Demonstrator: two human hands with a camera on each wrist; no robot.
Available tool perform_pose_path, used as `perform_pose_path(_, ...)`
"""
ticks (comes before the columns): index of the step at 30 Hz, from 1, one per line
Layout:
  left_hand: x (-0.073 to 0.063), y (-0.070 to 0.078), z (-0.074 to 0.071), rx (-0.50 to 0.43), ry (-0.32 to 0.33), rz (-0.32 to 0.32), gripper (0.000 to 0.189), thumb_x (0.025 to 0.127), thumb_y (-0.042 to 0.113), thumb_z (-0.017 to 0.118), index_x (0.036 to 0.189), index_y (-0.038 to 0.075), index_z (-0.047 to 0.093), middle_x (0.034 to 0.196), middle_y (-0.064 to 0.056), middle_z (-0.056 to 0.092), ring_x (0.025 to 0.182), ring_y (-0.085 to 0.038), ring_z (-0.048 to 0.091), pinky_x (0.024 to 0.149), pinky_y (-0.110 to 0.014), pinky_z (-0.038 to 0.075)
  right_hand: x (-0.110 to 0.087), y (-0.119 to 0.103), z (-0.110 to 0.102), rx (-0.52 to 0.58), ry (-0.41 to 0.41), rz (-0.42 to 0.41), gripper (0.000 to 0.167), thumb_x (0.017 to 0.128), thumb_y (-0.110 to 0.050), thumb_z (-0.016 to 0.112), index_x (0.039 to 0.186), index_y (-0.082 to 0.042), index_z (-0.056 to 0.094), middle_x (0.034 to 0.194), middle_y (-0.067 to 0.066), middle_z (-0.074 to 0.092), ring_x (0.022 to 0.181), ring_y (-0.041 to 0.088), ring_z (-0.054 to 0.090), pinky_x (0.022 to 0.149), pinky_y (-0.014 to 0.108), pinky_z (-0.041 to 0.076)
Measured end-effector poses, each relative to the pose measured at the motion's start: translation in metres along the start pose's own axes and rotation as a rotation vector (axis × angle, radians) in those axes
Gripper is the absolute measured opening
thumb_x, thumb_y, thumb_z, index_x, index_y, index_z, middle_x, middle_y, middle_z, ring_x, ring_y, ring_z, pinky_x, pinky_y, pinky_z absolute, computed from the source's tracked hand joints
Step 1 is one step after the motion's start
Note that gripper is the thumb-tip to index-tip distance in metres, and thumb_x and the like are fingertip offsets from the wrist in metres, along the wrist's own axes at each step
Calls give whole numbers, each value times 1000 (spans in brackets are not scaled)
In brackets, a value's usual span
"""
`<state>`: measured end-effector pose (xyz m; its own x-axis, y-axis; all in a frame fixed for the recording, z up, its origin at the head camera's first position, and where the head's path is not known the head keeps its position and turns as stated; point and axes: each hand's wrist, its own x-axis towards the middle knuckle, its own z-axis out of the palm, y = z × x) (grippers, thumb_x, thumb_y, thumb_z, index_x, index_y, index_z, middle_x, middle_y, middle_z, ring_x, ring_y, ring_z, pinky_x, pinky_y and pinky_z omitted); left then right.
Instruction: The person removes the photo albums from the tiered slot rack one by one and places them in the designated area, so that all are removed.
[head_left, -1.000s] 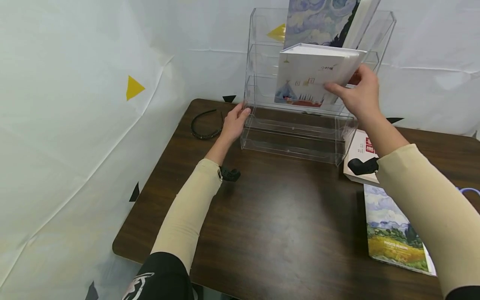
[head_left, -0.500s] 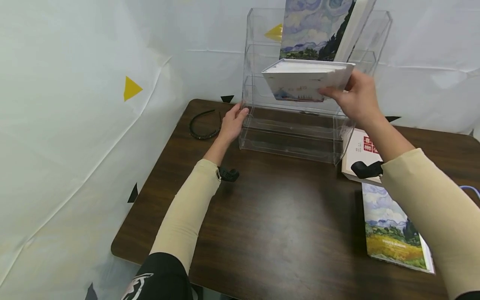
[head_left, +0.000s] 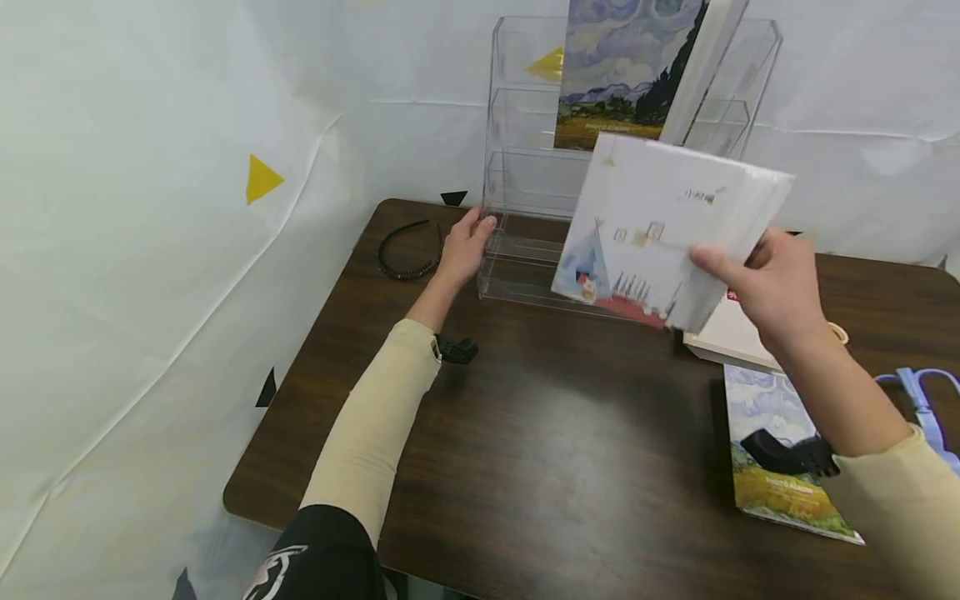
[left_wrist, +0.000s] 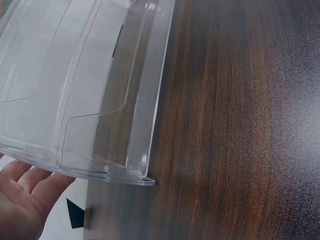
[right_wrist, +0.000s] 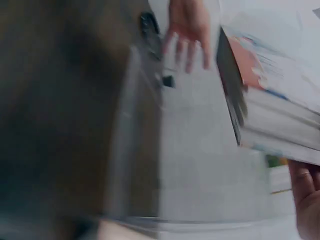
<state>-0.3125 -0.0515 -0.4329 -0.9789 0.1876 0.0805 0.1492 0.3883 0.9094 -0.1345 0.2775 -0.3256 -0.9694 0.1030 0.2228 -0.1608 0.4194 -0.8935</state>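
You drew the illustrated book [head_left: 656, 225] clear, right hand [head_left: 786, 287] pinching it, left hand [head_left: 467, 247] touching the acrylic rack [head_left: 528, 202], fingers straight.

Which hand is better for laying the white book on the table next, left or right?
Probably the right hand: its thumb and fingers already hold the white book by one edge, in front of the clear rack. The left hand is at the rack's side, away from the book.
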Motion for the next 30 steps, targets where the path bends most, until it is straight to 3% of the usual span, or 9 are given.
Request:
perform_pose_path(3, -1, 0, 0, 1, -8, 1, 54, 105, 40, 44, 152, 13, 38, 138, -13, 56, 127, -28, 51, 106, -45, 37, -27, 25, -6, -67, -117, 175, 45, 93, -25, 70, 129, 0, 59, 95, -21, 70, 82, 1, 68, 65, 21, 53)
perform_pose_path(5, -1, 1, 0, 1, -8, -1, 55, 105, 40, 44, 152, 13, 38, 139, -14, 55, 128, -28, 51, 106, -44, 37, -42, 42, -10, -82, -212, 286, 52, 95, -31, 67, 131, 4, 55, 91, -20, 70, 78, 5, 69, 63, 26, 54)
perform_pose_path(9, -1, 1, 0, 4, -1, -4, 53, 105, 39, 44, 152, 13, 38, 140, -13, 55, 128, -28, 51, 107, -44, 37, -68, 70, -12, -1, -358, 461, 62, 97, -33, 64, 137, 10, 46, 92, -9, 73, 78, 17, 72, 64, 36, 57)
perform_pose_path(12, -1, 1, 1, 8, 3, 0, 52, 106, 38, 43, 152, 14, 39, 139, -13, 56, 127, -27, 52, 106, -44, 37, -82, 82, -8, 61, -404, 537, 63, 98, -31, 63, 139, 12, 43, 95, -1, 74, 80, 21, 73, 65, 39, 57)
perform_pose_path(20, 0, -1, 2, 5, 3, 1, 53, 106, 38, 43, 152, 13, 38, 139, -13, 55, 127, -28, 51, 106, -45, 37, -93, 92, 9, 30, -444, 602, 61, 97, -35, 63, 132, 13, 50, 95, 7, 74, 76, 21, 72, 61, 36, 56)
perform_pose_path(30, -2, 2, 0, 7, -3, -6, 53, 106, 38, 43, 152, 14, 38, 140, -13, 54, 128, -28, 50, 107, -45, 36, -89, 102, 17, -25, -425, 607, 72, 95, -33, 67, 142, 12, 35, 103, 15, 71, 81, 22, 71, 67, 36, 57)
